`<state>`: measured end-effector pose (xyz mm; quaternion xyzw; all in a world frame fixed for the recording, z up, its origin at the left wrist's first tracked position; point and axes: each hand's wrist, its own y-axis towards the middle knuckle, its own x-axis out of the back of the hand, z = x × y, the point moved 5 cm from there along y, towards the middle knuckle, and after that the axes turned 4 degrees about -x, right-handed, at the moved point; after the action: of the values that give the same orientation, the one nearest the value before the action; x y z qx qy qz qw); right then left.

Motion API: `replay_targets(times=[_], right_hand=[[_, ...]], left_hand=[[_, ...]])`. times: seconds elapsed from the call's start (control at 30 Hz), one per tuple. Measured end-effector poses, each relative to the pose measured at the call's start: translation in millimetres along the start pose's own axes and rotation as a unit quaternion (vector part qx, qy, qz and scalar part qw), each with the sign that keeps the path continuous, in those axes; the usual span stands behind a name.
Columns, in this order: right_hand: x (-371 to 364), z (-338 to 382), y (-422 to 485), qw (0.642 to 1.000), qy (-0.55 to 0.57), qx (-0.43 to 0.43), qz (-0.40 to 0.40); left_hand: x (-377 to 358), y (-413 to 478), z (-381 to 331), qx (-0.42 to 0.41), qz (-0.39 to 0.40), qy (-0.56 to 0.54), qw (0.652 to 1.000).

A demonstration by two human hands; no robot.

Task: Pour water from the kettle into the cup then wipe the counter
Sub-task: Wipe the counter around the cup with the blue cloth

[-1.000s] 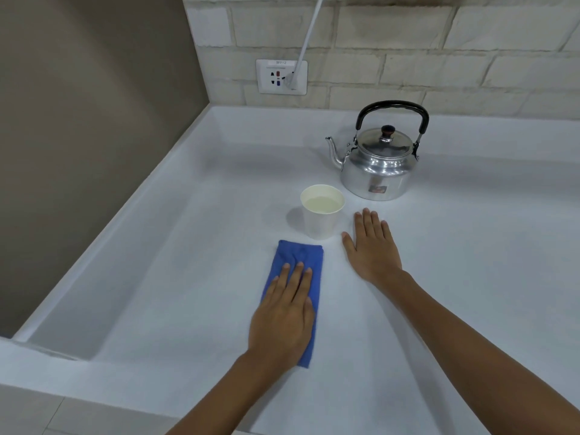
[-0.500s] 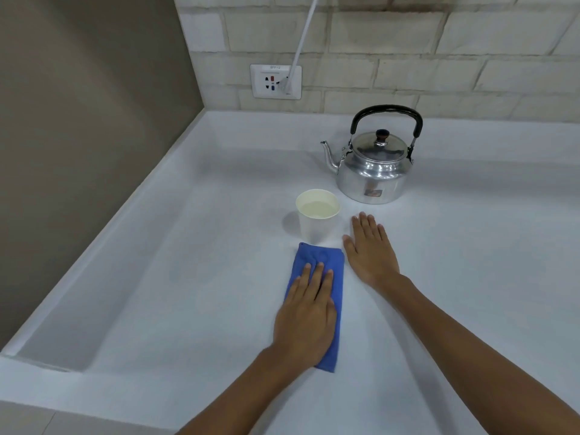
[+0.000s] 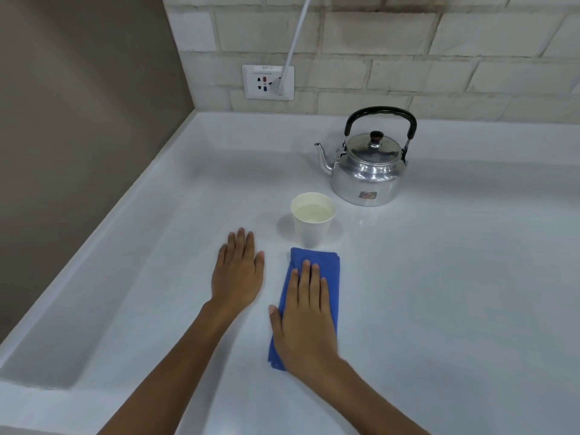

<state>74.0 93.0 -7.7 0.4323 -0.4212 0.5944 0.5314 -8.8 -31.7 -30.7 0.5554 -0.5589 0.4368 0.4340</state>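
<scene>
A shiny metal kettle (image 3: 367, 174) with a black handle stands upright at the back of the white counter (image 3: 439, 277), its spout pointing left. In front of it stands a white paper cup (image 3: 312, 227) with water in it. A folded blue cloth (image 3: 326, 262) lies flat just in front of the cup. My right hand (image 3: 307, 321) presses flat on the cloth and covers its near half. My left hand (image 3: 237, 271) rests flat on the bare counter, left of the cloth, holding nothing.
A brown wall (image 3: 78, 120) and the counter's raised rim (image 3: 94, 262) close off the left side. A brick wall at the back carries a socket (image 3: 267, 82) with a white cable (image 3: 296, 36) plugged in, running upward.
The cloth changed hands: my left hand came off it and moved left onto the bare counter, and my right hand moved onto the cloth. The cloth slid right, in front of the cup.
</scene>
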Motion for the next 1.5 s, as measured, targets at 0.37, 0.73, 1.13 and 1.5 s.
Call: replay_targets(times=[0.37, 0.73, 1.13, 1.5], right_hand=[[26, -104, 6, 0.997, 0.009, 0.033, -0.067], [24, -114, 29, 0.992, 0.019, 0.107, -0.066], [36, -147, 107, 0.996, -0.008, 0.029, -0.083], [57, -202, 106, 0.995, 0.031, 0.079, -0.050]], left_hand=[[-5, -1, 3, -0.008, -0.021, 0.011, 1.000], [-5, 0, 2, -0.015, -0.045, 0.030, 0.998], [-4, -1, -2, -0.014, -0.056, 0.037, 0.998], [-1, -3, -4, -0.013, -0.052, 0.037, 0.998]])
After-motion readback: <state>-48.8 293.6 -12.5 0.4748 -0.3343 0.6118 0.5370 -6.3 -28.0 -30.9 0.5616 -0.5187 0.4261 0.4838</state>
